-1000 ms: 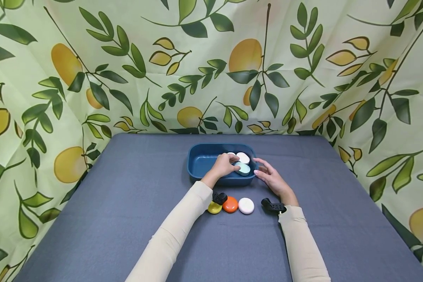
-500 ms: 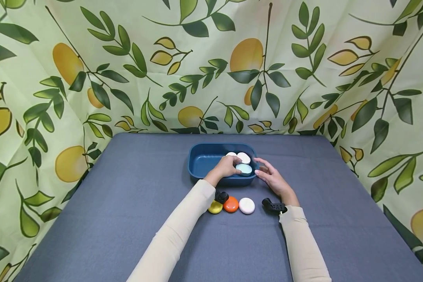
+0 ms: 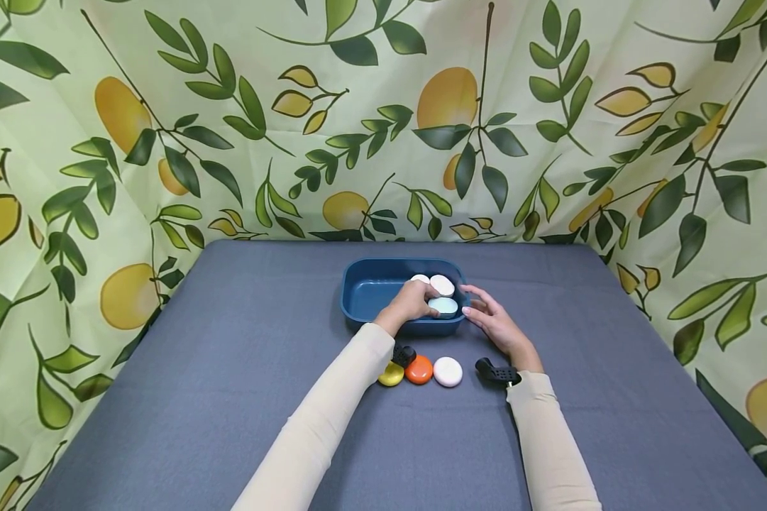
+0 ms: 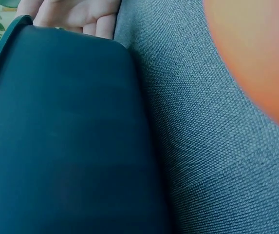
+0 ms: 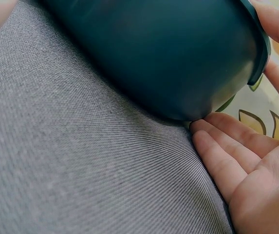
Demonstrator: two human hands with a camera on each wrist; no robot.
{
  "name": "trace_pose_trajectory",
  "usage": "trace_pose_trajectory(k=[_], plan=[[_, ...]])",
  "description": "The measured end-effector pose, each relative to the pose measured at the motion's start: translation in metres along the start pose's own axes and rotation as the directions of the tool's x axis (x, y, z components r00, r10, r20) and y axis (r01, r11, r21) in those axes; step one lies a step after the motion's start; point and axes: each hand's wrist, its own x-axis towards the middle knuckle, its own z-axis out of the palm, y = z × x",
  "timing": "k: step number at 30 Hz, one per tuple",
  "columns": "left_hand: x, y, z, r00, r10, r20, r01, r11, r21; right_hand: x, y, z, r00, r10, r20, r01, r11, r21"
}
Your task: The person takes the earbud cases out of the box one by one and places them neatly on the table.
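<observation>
I have the left hand (image 3: 409, 301) reaching into a deep-blue, rounded rectangular box (image 3: 362, 298), its fingers curled at the left edge of a pale mint rounded disc (image 3: 445, 306) in the box's right half. They look to be pinching it, but the left wrist view shows only the box's outer wall, so I cannot tell how firmly. The right hand (image 3: 498, 330) is unclenched, its fingers fairly straight against the box's right end, some at the rim, others low by the base.

The mint disc sits close beside a white rounded disc (image 3: 443, 285); a second white disc (image 3: 419, 278) is partly hidden by the left hand. My worry is crowding: a fingertip could catch a neighbour and shift it, and that smooth, curved edge could slip from an off-centre pinch. Too much push from the right hand could slide the box across the cloth-covered table (image 3: 268, 333). The black wrist camera (image 3: 405, 355) on the left arm overlaps a yellow disc (image 3: 391, 375) in the head view; dipping that wrist might knock it against the glossy orange disc (image 3: 419, 370), beside a plain white disc (image 3: 448, 372).

The discs look hard and pebble-like, the box like moulded plastic. The grey-blue cloth (image 5: 90, 161) has a fine, ribbed weave.
</observation>
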Motion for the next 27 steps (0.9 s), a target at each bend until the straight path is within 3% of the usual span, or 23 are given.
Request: trace_pose_trajectory(k=[15,27], plan=[[-0.011,0.008,-0.019,0.998,0.049,-0.027,-0.051,0.996,-0.071,-0.002,-0.003,0.000,1.000,-0.009,0.011,0.009,1.000,0.013],[-0.037,0.015,-0.034,0.988,0.142,-0.054,-0.145,0.987,-0.073,-0.001,-0.002,0.001,1.000,-0.009,0.011,0.009,1.000,0.003]])
